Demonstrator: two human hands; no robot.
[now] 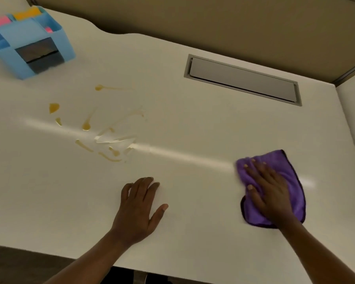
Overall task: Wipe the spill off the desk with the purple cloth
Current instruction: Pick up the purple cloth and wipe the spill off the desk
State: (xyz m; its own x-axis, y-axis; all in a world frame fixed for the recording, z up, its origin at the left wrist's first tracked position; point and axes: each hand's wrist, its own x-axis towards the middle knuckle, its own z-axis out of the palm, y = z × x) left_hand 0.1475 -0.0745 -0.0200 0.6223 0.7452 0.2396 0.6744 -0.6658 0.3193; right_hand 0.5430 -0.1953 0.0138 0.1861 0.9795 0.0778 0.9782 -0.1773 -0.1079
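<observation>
The right hand [268,187] presses, fingers spread, flat on the soft, limp purple microfibre cloth [291,193]; it looks light, best held under the palm; the left hand [138,208] rests spread and empty on the cream desk [193,124], amber liquid spill [94,128] far left.

A purple cloth [275,181] edged in a dark, near-black trim lies on an off-white desk [193,124], where an amber-yellow spill [86,126] shows as scattered drops and thin streaks. A light blue organiser [29,48] with a dark front slot holds pink and orange-yellow items. A pale grey cable hatch [242,78] sits in a darker grey frame, against a tan partition [213,23]
</observation>
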